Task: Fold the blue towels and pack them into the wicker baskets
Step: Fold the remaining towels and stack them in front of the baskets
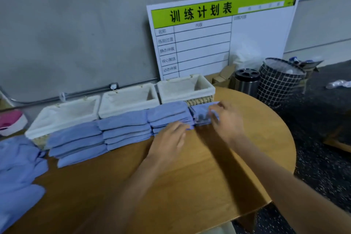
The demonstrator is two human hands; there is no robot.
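Three wicker baskets: left (62, 114), middle (129, 100), right (187, 87), in row at table's (190, 186) far edge, white liners, no towels inside. Four folded-towel stacks just before them: left stack (76, 142), second (125, 129), third (167, 115), small right stack (201, 114). Unfolded towel heap (17, 173) at near left. Left hand (171, 137): fingers extended, touching third stack's near edge. Right hand (226, 119): fingers curled, pinching small right stack. Bare tabletop near and right of hands; curved edge right.
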